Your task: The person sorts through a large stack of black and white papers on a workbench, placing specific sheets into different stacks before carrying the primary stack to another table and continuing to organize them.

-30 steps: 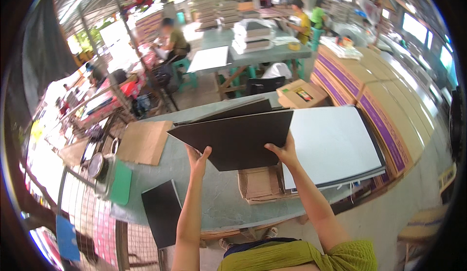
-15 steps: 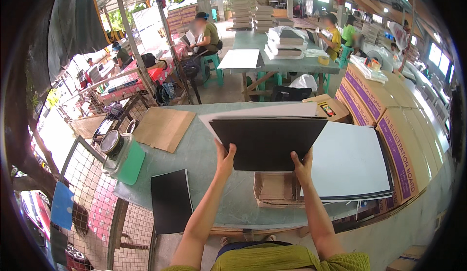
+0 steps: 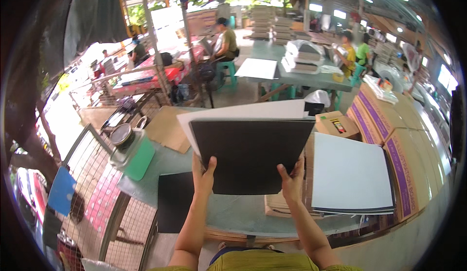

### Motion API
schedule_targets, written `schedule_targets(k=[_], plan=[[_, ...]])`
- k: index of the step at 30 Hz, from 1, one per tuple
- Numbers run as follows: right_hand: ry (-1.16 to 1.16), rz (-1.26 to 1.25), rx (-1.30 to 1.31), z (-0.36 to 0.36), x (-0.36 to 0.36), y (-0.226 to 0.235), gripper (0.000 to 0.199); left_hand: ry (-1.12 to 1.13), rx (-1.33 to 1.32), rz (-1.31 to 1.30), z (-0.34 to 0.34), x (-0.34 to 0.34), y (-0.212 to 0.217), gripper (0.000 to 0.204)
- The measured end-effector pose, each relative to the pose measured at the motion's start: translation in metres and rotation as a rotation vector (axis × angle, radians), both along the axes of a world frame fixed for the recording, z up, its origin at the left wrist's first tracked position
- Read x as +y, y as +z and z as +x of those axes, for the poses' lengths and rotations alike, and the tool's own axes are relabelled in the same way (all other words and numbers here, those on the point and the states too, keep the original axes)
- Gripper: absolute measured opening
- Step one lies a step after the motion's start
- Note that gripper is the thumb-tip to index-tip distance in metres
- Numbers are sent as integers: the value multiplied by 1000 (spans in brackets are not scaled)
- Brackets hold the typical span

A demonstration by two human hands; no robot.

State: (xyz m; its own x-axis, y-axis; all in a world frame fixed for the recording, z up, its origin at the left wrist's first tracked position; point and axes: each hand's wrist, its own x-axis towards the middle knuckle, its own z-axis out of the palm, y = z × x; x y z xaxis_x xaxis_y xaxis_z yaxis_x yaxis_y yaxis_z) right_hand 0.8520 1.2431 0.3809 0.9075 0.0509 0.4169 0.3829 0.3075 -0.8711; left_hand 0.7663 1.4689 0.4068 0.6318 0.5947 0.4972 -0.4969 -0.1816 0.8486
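Between my two hands a few illustration boards stand tilted up over the table, a black board [image 3: 250,156] in front and a white board [image 3: 243,110] fanned out behind it. My left hand [image 3: 203,176] grips their lower left edge, its thumb on the black face. On the lower right edge my right hand [image 3: 292,181] holds them the same way, fingers behind. Another black board [image 3: 172,203] lies at the table's left front, partly behind my left forearm. To the right rests a stack of white boards [image 3: 350,173] with dark edges beneath. A brown cardboard box [image 3: 277,206] is partly hidden behind my right hand.
On the grey-green table [image 3: 233,220] are a flat cardboard sheet [image 3: 166,130] and a green tub [image 3: 138,161] with a round container on top. Stacked cartons [image 3: 413,164] line the right side; an opened small carton [image 3: 338,125] sits near them. Wire mesh fencing stands left. Co-workers sit farther back.
My hands have brought the held boards left and lower in view, toward me. They now cover more of the table. The surroundings have shifted right in the picture as the view turned.
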Motion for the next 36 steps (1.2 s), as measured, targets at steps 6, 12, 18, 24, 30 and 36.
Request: schedule_targets(k=[6, 12, 18, 24, 30, 36], plan=[[246, -87, 124, 3, 57, -101, 53, 155, 95, 61, -50, 47, -99, 48], [366, -92, 122, 5, 48, -165, 83, -64, 108, 27, -66, 53, -140, 83], [351, -224, 204, -1, 37, -192, 84, -24, 168, 1, -58, 55, -150, 82], [260, -376, 190, 5, 57, -218, 87, -11, 388, 53, -62, 80, -228, 58], [199, -265, 292, 5, 52, -173, 72, 282, 421, 177, -40, 49, -109, 26], [443, 224, 592, -14, 36, -180, 54, -431, 691, 96, -51, 43, -8, 51]])
